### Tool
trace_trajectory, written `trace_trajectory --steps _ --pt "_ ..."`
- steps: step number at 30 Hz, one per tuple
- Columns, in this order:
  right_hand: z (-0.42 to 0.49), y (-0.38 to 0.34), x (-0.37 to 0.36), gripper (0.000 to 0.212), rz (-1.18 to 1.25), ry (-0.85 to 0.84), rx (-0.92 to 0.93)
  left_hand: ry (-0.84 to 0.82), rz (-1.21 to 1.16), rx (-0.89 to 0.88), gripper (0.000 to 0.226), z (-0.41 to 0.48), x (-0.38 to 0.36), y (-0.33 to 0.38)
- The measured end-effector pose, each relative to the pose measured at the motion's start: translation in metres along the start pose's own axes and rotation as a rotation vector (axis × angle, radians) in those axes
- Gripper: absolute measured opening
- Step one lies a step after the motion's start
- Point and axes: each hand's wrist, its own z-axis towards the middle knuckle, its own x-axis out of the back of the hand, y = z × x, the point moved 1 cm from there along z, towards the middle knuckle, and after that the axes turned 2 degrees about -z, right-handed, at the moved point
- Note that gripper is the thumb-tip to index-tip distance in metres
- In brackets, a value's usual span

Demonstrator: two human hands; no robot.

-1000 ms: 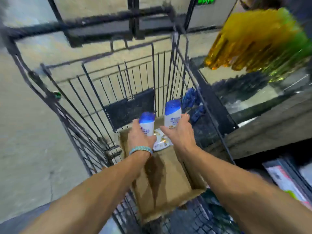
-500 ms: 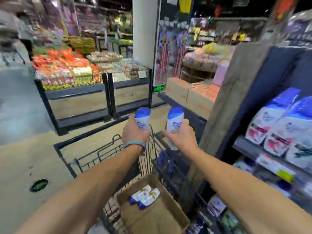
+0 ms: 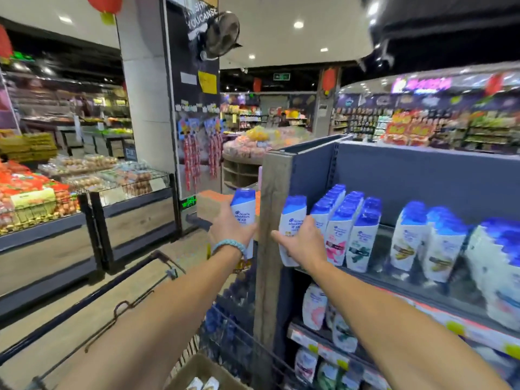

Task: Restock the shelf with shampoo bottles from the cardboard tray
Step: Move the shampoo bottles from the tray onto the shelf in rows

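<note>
My left hand (image 3: 229, 230) grips a white shampoo bottle with a blue cap (image 3: 244, 209), held upright just left of the shelf's wooden end post (image 3: 271, 220). My right hand (image 3: 302, 243) holds a second shampoo bottle (image 3: 292, 220) at the left end of the upper shelf (image 3: 394, 274), beside rows of matching bottles (image 3: 349, 226). The cardboard tray (image 3: 197, 371) shows at the bottom edge, inside the cart, with two bottles (image 3: 202, 384) lying in it.
The wire shopping cart (image 3: 157, 280) stands below my arms against the shelf end. Lower shelves (image 3: 323, 333) hold more bottles. Produce bins (image 3: 56, 198) and a pillar (image 3: 146, 108) stand to the left across the aisle.
Both hands lifted the two bottles out of the tray and carried them up and right to the shelf. My view rose from the cart to the shelf.
</note>
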Motion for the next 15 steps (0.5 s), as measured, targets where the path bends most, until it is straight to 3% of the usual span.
trace_trajectory --steps 15 --pt "0.007 0.093 0.140 0.076 -0.195 0.287 -0.211 -0.258 -0.075 -0.257 0.058 -0.049 -0.114 0.114"
